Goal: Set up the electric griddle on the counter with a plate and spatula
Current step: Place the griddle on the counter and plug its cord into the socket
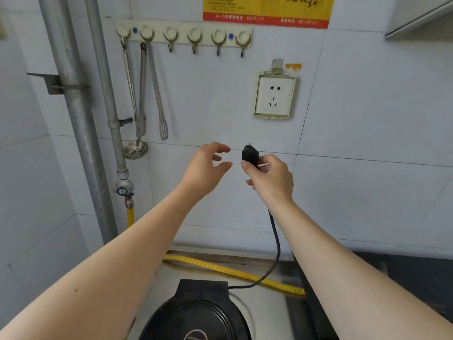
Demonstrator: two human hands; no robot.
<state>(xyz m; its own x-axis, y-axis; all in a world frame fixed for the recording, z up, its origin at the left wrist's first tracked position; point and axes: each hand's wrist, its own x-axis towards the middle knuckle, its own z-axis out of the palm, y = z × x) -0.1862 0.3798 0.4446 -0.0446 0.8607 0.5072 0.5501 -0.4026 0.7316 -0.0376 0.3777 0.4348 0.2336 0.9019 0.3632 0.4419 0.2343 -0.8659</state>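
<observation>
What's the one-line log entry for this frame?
right hand: holds plug | left hand: open, empty | wall socket: vacant | griddle: unplugged

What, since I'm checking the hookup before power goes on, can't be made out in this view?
Head view only:
1. The griddle: its front is cut off by the bottom edge.
2. The plug: its prongs are too small to make out, and the right hand wraps its base.
3. The yellow notice: cut by the top edge, print blurred.

Griddle cut off at bottom edge, yellow notice cropped at top, print unreadable
</observation>
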